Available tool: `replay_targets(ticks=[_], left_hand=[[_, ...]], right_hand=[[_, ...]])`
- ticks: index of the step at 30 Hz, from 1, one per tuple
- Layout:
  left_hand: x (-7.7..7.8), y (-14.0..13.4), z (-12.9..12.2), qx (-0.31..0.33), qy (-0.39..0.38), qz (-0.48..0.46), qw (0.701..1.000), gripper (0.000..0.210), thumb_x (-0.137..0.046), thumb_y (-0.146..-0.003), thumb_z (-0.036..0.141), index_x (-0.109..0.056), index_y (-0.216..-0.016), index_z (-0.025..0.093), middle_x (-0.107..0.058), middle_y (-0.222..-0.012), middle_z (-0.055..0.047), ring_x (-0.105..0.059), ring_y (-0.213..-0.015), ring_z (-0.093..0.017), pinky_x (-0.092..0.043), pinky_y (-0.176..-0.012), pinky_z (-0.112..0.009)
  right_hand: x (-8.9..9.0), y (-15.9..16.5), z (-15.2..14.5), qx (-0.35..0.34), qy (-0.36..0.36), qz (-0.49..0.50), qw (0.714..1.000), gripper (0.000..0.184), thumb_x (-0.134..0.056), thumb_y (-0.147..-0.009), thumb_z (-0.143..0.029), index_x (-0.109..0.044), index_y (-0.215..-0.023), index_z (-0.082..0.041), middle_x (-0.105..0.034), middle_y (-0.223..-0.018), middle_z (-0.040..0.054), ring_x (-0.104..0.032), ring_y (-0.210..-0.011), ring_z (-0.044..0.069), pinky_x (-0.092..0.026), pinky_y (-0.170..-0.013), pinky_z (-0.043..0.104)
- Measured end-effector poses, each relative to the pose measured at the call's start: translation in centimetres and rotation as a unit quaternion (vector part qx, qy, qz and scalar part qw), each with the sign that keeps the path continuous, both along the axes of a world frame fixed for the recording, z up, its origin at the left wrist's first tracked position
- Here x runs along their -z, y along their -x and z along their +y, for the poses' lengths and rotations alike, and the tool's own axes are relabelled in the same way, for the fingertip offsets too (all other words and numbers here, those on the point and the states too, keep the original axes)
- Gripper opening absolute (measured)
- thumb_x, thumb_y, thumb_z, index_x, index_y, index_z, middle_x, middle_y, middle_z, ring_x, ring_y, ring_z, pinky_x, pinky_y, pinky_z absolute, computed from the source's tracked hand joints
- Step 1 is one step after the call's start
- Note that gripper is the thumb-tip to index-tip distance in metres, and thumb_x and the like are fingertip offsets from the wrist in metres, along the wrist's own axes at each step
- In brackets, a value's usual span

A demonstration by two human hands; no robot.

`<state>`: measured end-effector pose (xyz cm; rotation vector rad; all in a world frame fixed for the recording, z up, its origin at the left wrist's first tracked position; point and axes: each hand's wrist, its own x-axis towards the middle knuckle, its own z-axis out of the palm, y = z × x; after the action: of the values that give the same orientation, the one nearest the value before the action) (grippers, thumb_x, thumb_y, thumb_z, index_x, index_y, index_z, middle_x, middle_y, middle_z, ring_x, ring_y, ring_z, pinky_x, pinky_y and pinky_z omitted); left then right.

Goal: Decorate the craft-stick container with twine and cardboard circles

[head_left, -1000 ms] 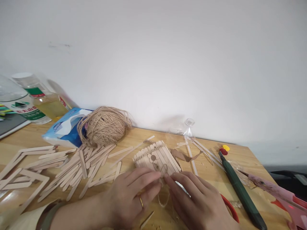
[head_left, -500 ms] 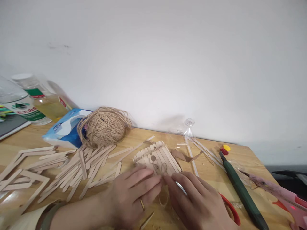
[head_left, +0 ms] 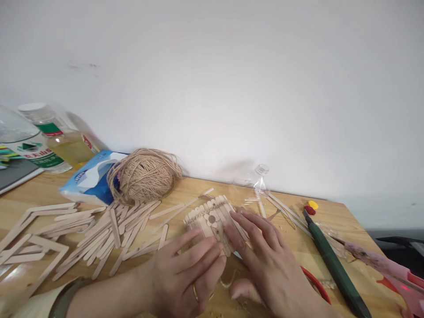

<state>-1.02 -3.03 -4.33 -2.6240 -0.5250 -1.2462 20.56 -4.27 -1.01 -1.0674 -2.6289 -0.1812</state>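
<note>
A small panel of craft sticks (head_left: pixel 208 217) lies tilted on the table, with twine braid along its top and a wooden flower (head_left: pixel 212 219) on its face. My left hand (head_left: pixel 188 269), a gold ring on one finger, is curled round the panel's lower left edge; its thumb is hidden. Over the panel's right side, my right hand (head_left: pixel 265 256) lies with fingers spread and fingertips touching the sticks. Its thumb points away, near a loose loop of twine (head_left: pixel 228 280) below the panel.
Many loose craft sticks (head_left: pixel 109 234) cover the left. Behind them sit a ball of twine (head_left: pixel 145 174), a tissue pack (head_left: pixel 89 176) and bottles (head_left: pixel 43 145). At right lie a green-handled tool (head_left: pixel 334 260), a pink glue gun (head_left: pixel 387 269) and red scissor handles (head_left: pixel 316 282).
My right hand has gone from a pinch at the twine to spread fingers across the panel's right side. The twine loop no longer shows on the panel's face. My left hand has barely shifted.
</note>
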Motion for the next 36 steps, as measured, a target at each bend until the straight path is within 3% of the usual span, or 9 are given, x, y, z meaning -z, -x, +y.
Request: replay_targets(ticks=[5,8,10,17,22,27,33,36], left_hand=[[-0.3,0.3,0.0,0.009,0.037,-0.007,0.999,0.029,-0.042,-0.075,0.010,-0.056,-0.100,0.010,-0.072,-0.091,-0.008,-0.056,-0.108,-0.018,-0.033,-0.108,-0.039],[-0.2,0.4,0.2,0.014,0.023,-0.005,1.000,0.028,-0.042,-0.075,0.008,-0.056,-0.098,0.010,-0.072,-0.088,-0.007,-0.055,-0.112,-0.017,-0.031,-0.109,-0.040],[-0.1,0.4,0.3,0.018,0.009,-0.003,1.000,0.025,-0.041,-0.077,0.009,-0.057,-0.096,0.011,-0.072,-0.089,-0.007,-0.053,-0.115,-0.018,-0.031,-0.109,-0.041],[-0.7,0.4,0.4,0.023,-0.038,0.025,0.999,0.024,-0.038,-0.081,0.007,-0.060,-0.083,0.013,-0.072,-0.089,-0.010,-0.056,-0.108,-0.018,-0.033,-0.106,-0.041],[-1.0,0.4,0.6,0.012,-0.052,0.049,0.997,0.030,-0.037,-0.085,0.010,-0.067,-0.089,0.013,-0.072,-0.095,-0.007,-0.055,-0.109,-0.015,-0.029,-0.110,-0.038],[-0.8,0.2,0.6,0.011,-0.056,0.037,0.998,0.028,-0.040,-0.085,0.011,-0.068,-0.083,0.015,-0.073,-0.091,-0.006,-0.056,-0.107,-0.014,-0.031,-0.109,-0.038],[0.0,0.2,0.3,-0.004,-0.002,-0.015,1.000,0.032,-0.035,-0.086,0.010,-0.067,-0.087,0.016,-0.072,-0.089,-0.003,-0.052,-0.109,-0.012,-0.029,-0.111,-0.036],[0.0,0.5,0.2,0.019,-0.044,0.028,0.998,0.037,-0.031,-0.088,0.012,-0.068,-0.090,0.017,-0.070,-0.093,-0.003,-0.049,-0.112,-0.013,-0.025,-0.112,-0.039]], right_hand=[[-1.0,-0.1,-0.5,0.014,-0.011,0.044,0.999,0.071,-0.024,-0.088,-0.062,-0.047,-0.128,-0.008,-0.052,-0.121,0.0208,-0.041,-0.115,0.031,-0.046,-0.085,0.046],[-1.5,0.3,-1.0,0.007,0.002,0.096,0.995,0.034,-0.042,-0.094,-0.036,-0.057,-0.112,-0.012,-0.062,-0.099,0.0131,-0.053,-0.096,0.024,-0.050,-0.078,0.036],[-1.5,0.8,-1.2,0.004,0.023,0.124,0.992,0.021,-0.045,-0.091,-0.016,-0.060,-0.105,-0.013,-0.064,-0.091,0.0098,-0.056,-0.086,0.020,-0.052,-0.073,0.031],[-0.7,1.5,-1.3,-0.003,0.029,0.127,0.991,0.026,-0.047,-0.082,-0.006,-0.061,-0.104,-0.010,-0.066,-0.092,0.0114,-0.057,-0.083,0.022,-0.054,-0.071,0.035],[-0.8,1.2,-1.1,-0.017,0.029,0.119,0.992,0.030,-0.048,-0.080,-0.004,-0.061,-0.107,-0.008,-0.066,-0.094,0.0117,-0.056,-0.084,0.023,-0.054,-0.070,0.036],[-1.1,1.4,-0.8,-0.027,0.020,0.114,0.993,0.029,-0.045,-0.081,-0.003,-0.060,-0.104,-0.008,-0.066,-0.088,0.0104,-0.055,-0.078,0.022,-0.053,-0.067,0.035],[-1.5,1.4,-0.7,-0.048,0.018,0.076,0.996,0.025,-0.041,-0.087,-0.004,-0.062,-0.101,-0.008,-0.066,-0.087,0.0089,-0.055,-0.079,0.022,-0.051,-0.068,0.035],[-1.5,1.3,-0.7,-0.064,0.012,0.064,0.996,0.023,-0.044,-0.088,-0.005,-0.062,-0.101,-0.005,-0.066,-0.088,0.0098,-0.054,-0.080,0.022,-0.049,-0.070,0.035]])
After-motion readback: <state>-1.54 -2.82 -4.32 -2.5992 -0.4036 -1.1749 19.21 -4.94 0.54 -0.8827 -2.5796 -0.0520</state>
